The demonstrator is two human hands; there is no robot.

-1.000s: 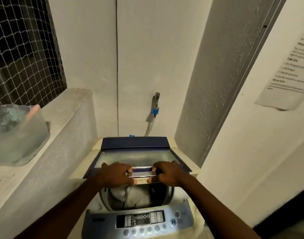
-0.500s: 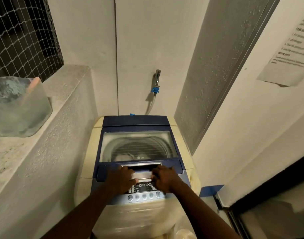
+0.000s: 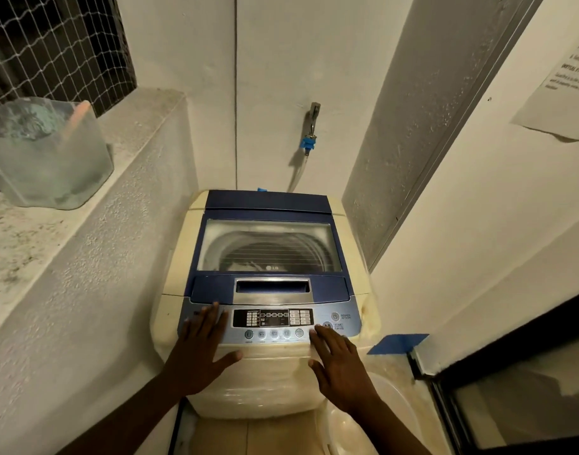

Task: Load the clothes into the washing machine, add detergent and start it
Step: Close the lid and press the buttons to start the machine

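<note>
Lid (image 3: 268, 246) shut on the washing machine (image 3: 176, 257) — left hand (image 3: 199, 353) and right hand (image 3: 339, 366) spread flat, empty, at the control panel (image 3: 343, 318).

Both of your bare forearms reach up from the bottom edge and converge slightly toward the middle. Your left hand (image 3: 201, 351) is open and palm down, its 4 fingers extended forward close together and the thumb splayed out to the right. Your right hand (image 3: 339, 366) is likewise open and flat, fingers stretched forward, thumb angled left. The 2 hands are apart, roughly level, holding nothing.
</note>
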